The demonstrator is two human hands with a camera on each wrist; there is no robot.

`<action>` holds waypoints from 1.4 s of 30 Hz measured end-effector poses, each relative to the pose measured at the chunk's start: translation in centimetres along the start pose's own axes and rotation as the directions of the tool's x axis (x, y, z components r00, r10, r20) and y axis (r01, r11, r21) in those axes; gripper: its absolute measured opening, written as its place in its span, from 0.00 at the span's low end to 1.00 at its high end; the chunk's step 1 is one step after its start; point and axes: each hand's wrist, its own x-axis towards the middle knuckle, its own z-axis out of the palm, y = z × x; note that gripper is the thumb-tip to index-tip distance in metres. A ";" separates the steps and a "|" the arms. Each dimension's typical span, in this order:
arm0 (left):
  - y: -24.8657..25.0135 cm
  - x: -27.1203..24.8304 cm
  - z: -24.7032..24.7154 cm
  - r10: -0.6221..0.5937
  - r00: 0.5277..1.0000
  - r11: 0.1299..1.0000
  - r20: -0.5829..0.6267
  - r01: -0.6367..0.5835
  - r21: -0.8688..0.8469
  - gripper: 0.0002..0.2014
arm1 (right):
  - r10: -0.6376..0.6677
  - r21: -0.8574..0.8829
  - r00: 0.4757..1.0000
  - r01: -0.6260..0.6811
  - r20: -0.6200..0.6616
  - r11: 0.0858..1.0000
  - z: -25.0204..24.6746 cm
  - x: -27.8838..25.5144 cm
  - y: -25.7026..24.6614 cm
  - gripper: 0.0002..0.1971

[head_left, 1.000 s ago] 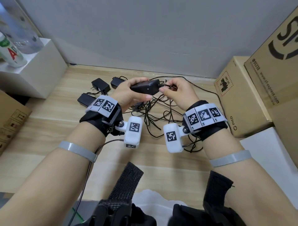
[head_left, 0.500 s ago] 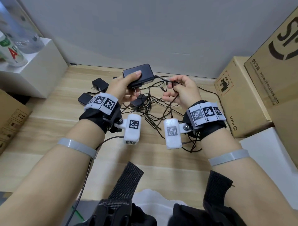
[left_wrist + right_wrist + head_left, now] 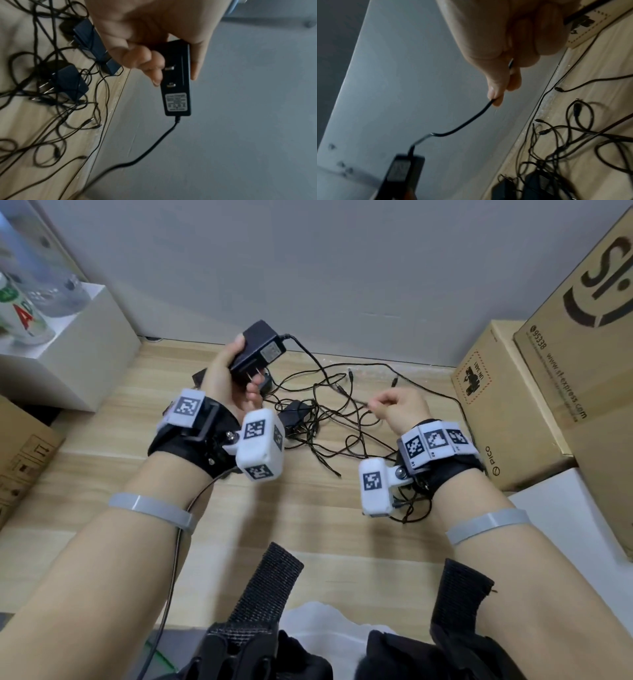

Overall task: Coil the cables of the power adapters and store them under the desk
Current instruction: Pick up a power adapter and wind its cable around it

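Note:
My left hand grips a black power adapter raised above the wooden floor, prongs and label facing me. Its thin black cable runs right to my right hand, which pinches it between thumb and forefinger. Below lies a tangle of black cables with other black adapters on the floor. More adapters sit behind my left hand, mostly hidden.
A grey wall closes the back. Cardboard boxes stand at the right, a white box carrying bottles at the left, and another carton at the far left. A white panel lies at the right front.
My left hand has lifted the adapter higher and tilted it upright, prongs toward me. My right hand slid right and down along its cable, and the two hands have spread apart.

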 end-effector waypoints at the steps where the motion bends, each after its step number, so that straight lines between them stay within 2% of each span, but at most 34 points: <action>1: -0.3 -0.1 0.4 -0.018 1.000 0.999 0.017 0.018 0.049 0.17 | 0.004 -0.068 0.997 0.001 0.077 0.998 0.2 -0.2 0.0 0.08; 2: -0.5 -0.2 0.8 -0.026 0.999 0.995 0.033 0.023 0.094 0.17 | 0.010 -0.089 0.988 0.004 0.155 0.996 0.6 -0.3 -0.2 0.12; 4: -0.9 -0.2 1.3 -0.027 0.998 0.989 0.057 0.019 0.147 0.17 | 0.036 0.035 0.962 -0.047 0.270 0.998 1.3 -0.8 -0.9 0.22; 6: -1.3 -0.3 1.9 -0.033 0.998 0.984 0.052 0.023 0.179 0.17 | 0.027 0.235 0.954 -0.101 0.299 0.967 1.9 -1.0 -1.8 0.31; 8: -1.8 -0.4 2.3 -0.039 0.999 0.973 0.034 0.030 0.227 0.17 | 0.002 0.340 0.957 -0.105 0.290 0.935 2.1 -0.7 -2.4 0.36; 10: -2.3 -0.5 2.7 -0.051 0.998 0.962 0.030 0.041 0.268 0.15 | -0.068 0.406 0.958 -0.054 0.280 0.912 2.2 -0.8 -3.0 0.30; 12: -2.5 -0.6 2.9 -0.061 0.997 0.959 0.048 0.045 0.280 0.13 | -0.150 0.518 0.959 0.003 0.242 0.856 2.3 -0.8 -3.3 0.12; 13: -2.6 -0.6 3.0 -0.063 0.996 0.961 0.067 0.043 0.274 0.13 | -0.180 0.587 0.960 0.020 0.215 0.809 2.3 -0.9 -3.3 0.07; 15: -2.6 -0.7 3.2 -0.067 0.990 0.965 0.120 0.034 0.261 0.14 | -0.202 0.651 0.973 0.082 0.111 0.755 2.5 -1.0 -3.3 0.11; 18: -2.3 -1.0 3.5 -0.094 0.970 0.954 0.224 0.024 0.298 0.15 | -0.196 0.618 0.979 0.193 -0.064 0.762 3.0 -1.1 -3.1 0.13; 20: -2.0 -1.2 3.7 -0.115 0.948 0.946 0.295 0.014 0.324 0.17 | -0.176 0.618 0.981 0.185 -0.076 0.764 3.4 -1.2 -2.8 0.13; 24: -1.5 -1.7 4.3 -0.083 0.921 0.970 0.381 -0.013 0.241 0.17 | -0.117 0.627 0.990 0.042 0.079 0.778 4.5 -2.1 -2.9 0.13; 27: -1.7 -1.6 4.9 -0.022 0.925 0.953 0.379 -0.095 0.289 0.17 | -0.092 0.528 0.979 -0.018 0.180 0.849 5.4 -2.8 -3.3 0.12; 29: -1.9 -1.3 4.9 0.027 0.943 0.935 0.332 -0.141 0.324 0.15 | -0.119 0.384 0.971 0.031 0.207 0.923 5.3 -2.8 -3.3 0.11; 31: -2.0 -1.2 4.9 0.090 0.950 0.905 0.299 -0.204 0.375 0.09 | -0.155 0.225 0.956 0.099 0.247 0.969 5.0 -2.9 -3.2 0.14; 35: -2.1 -1.2 4.7 0.146 0.944 0.851 0.297 -0.273 0.448 0.09 | -0.175 0.149 0.937 0.135 0.304 0.980 4.7 -3.2 -3.4 0.15; 37: -2.2 -1.0 4.7 0.200 0.931 0.760 0.306 -0.345 0.551 0.12 | -0.185 0.098 0.927 0.162 0.325 0.982 4.4 -3.4 -3.6 0.13; 39: -2.4 -0.7 4.5 0.296 0.902 0.558 0.314 -0.430 0.710 0.13 | -0.219 0.039 0.911 0.219 0.349 0.975 4.1 -3.5 -3.8 0.08; 41: -2.6 -0.3 3.9 0.364 0.883 0.394 0.297 -0.435 0.810 0.14 | -0.250 0.012 0.900 0.263 0.357 0.965 3.9 -3.7 -3.8 0.07; 42: -2.7 0.0 3.4 0.372 0.885 0.370 0.280 -0.418 0.830 0.15 | -0.255 -0.002 0.904 0.273 0.343 0.962 3.8 -3.7 -3.7 0.10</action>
